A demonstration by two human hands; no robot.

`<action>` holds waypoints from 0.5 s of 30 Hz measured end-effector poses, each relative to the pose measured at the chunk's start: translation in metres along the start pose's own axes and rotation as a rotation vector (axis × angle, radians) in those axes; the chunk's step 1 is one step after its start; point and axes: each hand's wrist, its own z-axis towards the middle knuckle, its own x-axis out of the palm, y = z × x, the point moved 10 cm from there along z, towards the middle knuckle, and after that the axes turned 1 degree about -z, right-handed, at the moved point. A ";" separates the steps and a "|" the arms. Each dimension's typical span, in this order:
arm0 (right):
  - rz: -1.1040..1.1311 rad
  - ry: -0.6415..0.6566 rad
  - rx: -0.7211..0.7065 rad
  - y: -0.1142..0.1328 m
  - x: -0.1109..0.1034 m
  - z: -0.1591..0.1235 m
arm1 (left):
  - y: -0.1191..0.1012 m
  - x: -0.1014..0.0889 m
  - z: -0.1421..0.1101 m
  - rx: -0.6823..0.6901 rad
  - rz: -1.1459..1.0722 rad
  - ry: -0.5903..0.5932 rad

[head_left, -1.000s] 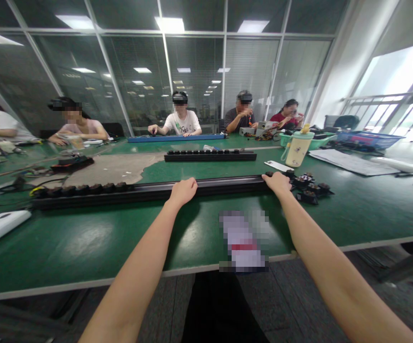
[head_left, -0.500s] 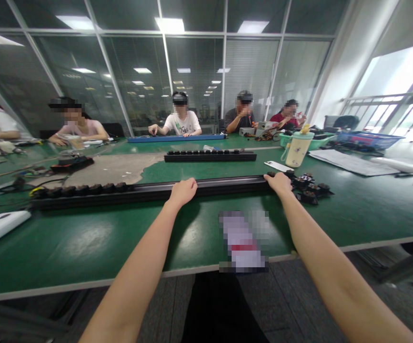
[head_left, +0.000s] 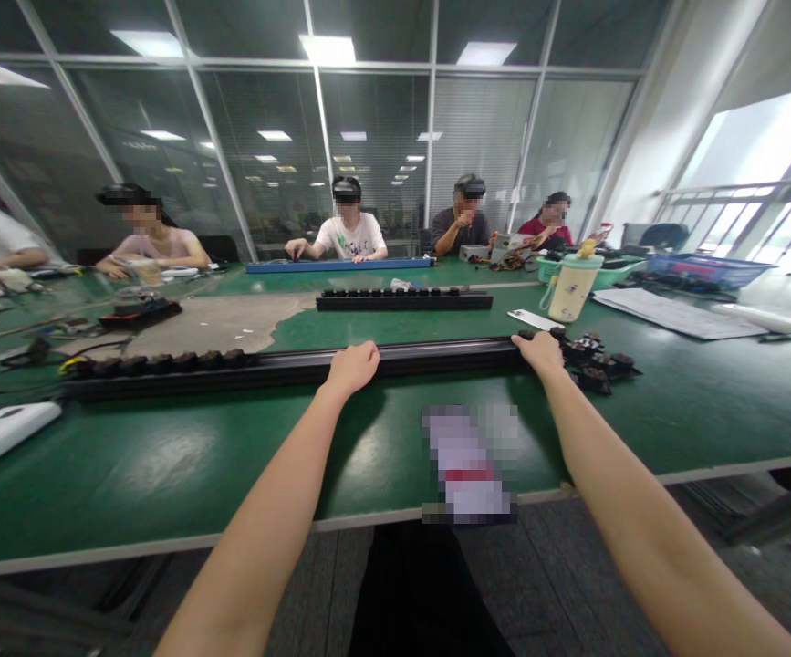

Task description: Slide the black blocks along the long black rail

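A long black rail [head_left: 429, 354] lies across the table in front of me, with several black round-topped blocks [head_left: 196, 363] seated along its left part. My left hand [head_left: 355, 367] is closed over the middle of the rail, its fingers hidden behind the far side. At the rail's right end my right hand [head_left: 540, 352] is closed around a small black block [head_left: 522, 335], mostly covered by the fingers. Right beside that hand, several loose black blocks [head_left: 598, 365] lie in a cluster on the table.
A phone [head_left: 467, 456] lies near the front edge. Behind the rail are a second black rail [head_left: 405, 302], a white phone [head_left: 534, 319] and a pale yellow cup [head_left: 575, 287]. Papers [head_left: 669, 310] lie right; a white case [head_left: 5, 436] lies left. Several co-workers sit opposite.
My right hand has shifted very slightly to the right at the rail's end. My left hand and the rail have hardly moved. At far right, a co-worker's hand has moved away from the face.
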 end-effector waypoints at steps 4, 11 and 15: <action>0.017 -0.006 0.003 -0.003 -0.001 0.004 | 0.000 0.000 -0.001 -0.003 0.005 0.006; 0.036 -0.012 0.010 -0.004 0.000 0.006 | 0.001 0.001 0.001 -0.003 -0.005 0.000; 0.040 -0.013 0.011 -0.004 0.000 0.006 | 0.000 0.001 0.001 0.005 -0.004 -0.003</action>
